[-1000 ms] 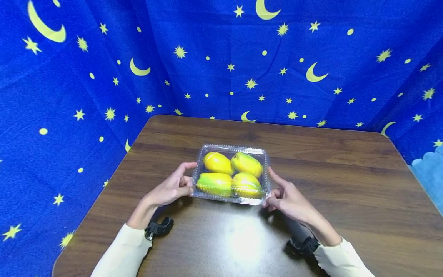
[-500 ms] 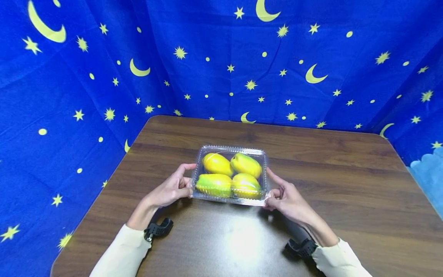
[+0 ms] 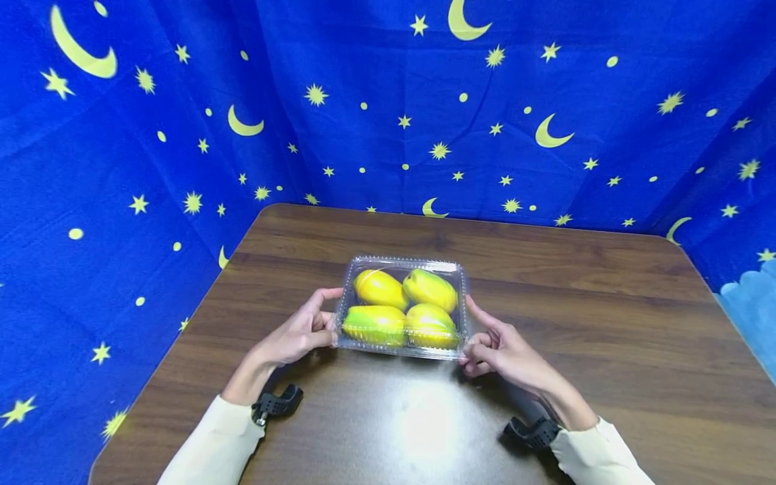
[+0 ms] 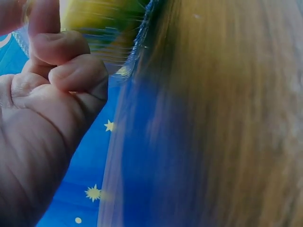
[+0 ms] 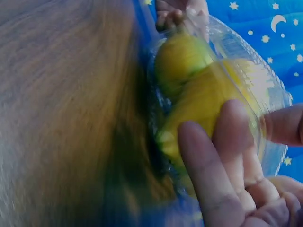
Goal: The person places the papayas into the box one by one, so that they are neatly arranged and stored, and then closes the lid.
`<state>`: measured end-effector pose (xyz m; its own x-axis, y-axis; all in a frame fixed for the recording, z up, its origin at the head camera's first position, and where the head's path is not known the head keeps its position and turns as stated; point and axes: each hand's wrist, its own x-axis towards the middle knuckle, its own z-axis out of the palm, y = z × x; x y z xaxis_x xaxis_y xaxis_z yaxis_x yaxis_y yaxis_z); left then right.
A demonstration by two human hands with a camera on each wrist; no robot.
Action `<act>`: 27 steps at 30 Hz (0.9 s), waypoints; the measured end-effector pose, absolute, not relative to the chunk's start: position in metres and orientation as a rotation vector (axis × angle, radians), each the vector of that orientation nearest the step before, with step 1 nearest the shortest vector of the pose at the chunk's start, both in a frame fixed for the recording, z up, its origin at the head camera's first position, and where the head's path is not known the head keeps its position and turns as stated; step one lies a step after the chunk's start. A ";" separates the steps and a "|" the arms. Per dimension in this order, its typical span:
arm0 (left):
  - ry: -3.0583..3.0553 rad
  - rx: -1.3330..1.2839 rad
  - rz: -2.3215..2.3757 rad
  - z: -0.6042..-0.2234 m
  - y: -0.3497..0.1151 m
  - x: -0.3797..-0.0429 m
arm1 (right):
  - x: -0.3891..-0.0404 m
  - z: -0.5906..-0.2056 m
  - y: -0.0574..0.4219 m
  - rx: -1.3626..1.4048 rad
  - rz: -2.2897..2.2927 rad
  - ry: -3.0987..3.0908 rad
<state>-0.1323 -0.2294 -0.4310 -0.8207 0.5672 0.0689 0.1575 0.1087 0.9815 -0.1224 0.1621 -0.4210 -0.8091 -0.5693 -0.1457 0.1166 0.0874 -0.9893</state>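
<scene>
A clear plastic clamshell box (image 3: 405, 261) with its lid down sits over the middle of the table in the head view, with several yellow-green mangoes (image 3: 382, 289) inside. My left hand (image 3: 298, 331) pinches its near left corner between thumb and fingers, the index finger stretched along the left side. At the near right corner my right hand (image 3: 508, 351) grips the rim, its index finger reaching up the right side. The right wrist view shows mangoes (image 5: 184, 59) through the clear wall, behind the fingers. In the left wrist view, curled fingers (image 4: 80, 73) overlap the box edge.
The brown wood-grain table (image 3: 582, 283) has a bright glare patch in front of the box. A blue curtain (image 3: 388, 74) with yellow moons and stars hangs along its back and left sides. Each wrist wears a black strap mount (image 3: 279, 400).
The hands keep their hold on the box, which stays nearly in place. The whole head view has shifted by a few pixels.
</scene>
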 end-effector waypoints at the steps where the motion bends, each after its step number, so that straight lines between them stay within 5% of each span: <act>1: 2.065 0.709 1.766 -0.431 -0.230 -0.132 | -0.122 -0.420 0.163 -0.452 -1.774 1.849; 27: 2.095 0.747 1.740 -0.430 -0.234 -0.132 | -0.117 -0.411 0.163 -0.403 -1.642 1.934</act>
